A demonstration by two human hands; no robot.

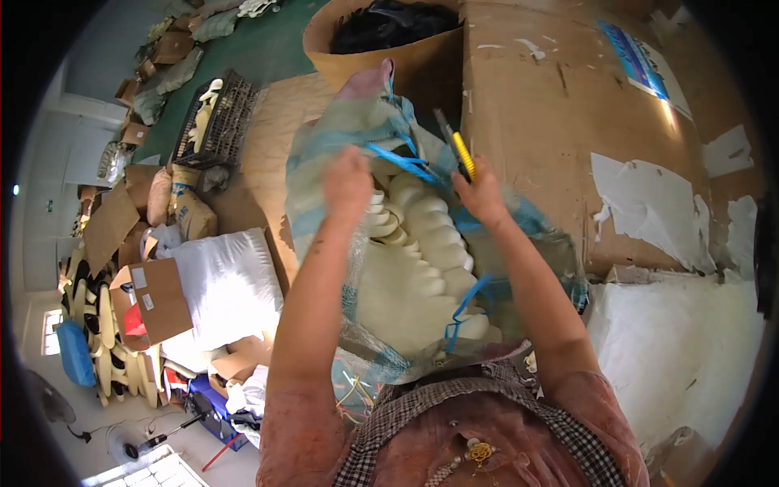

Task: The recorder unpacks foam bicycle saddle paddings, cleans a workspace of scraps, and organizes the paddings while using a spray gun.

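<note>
My right hand [482,193] is closed around a yellow and black utility knife [462,154], its tip pointing up and away from me. My left hand [348,183] is over the left side of the sack's opening, smeared by motion; I cannot make out its fingers. Between my arms lies a big see-through woven sack [312,174] with blue stripes, gaping in the middle. Inside it are stacked rows of cream-white, rounded, nested pieces [430,231]. A blue strap [406,162] crosses the opening between my hands, and another blue strap [458,316] lies loose nearer to me.
A large cardboard surface [527,97] with torn white paper borders the right. Beyond the sack stands a round cardboard bin [320,36] of black material. Further left are a dark plastic crate [235,122], a stuffed white sack [223,280] and an open carton [166,300].
</note>
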